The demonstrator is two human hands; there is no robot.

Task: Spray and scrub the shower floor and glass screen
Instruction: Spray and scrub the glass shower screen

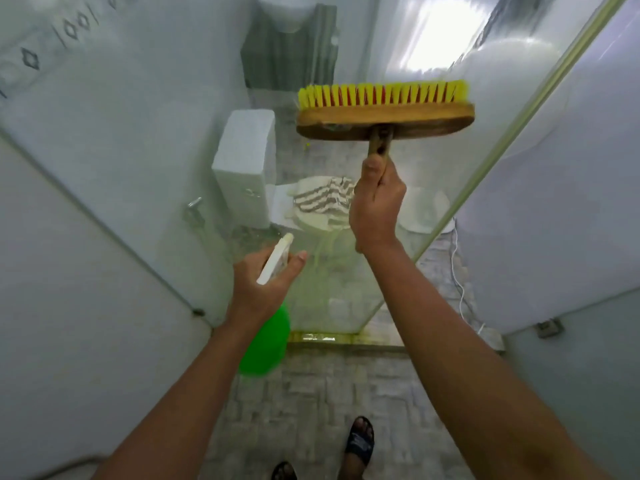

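My right hand [375, 206] grips the short handle of a wooden scrub brush [384, 117] with yellow bristles, held high with the bristles against the glass screen [166, 168]. My left hand [263, 282] holds a green spray bottle [268, 341] by its white trigger head, with the nozzle aimed at the lower glass. Greenish liquid runs down the glass between my hands. The grey tiled shower floor [311, 410] lies below, with my sandalled feet at the bottom edge.
Behind the glass stand a white toilet tank [244, 168] and a toilet seat with a striped cloth [322, 199] on it. The glass screen's free edge [502, 147] runs diagonally on the right. White tiled walls close in on both sides. A white cable [459, 282] hangs at the right.
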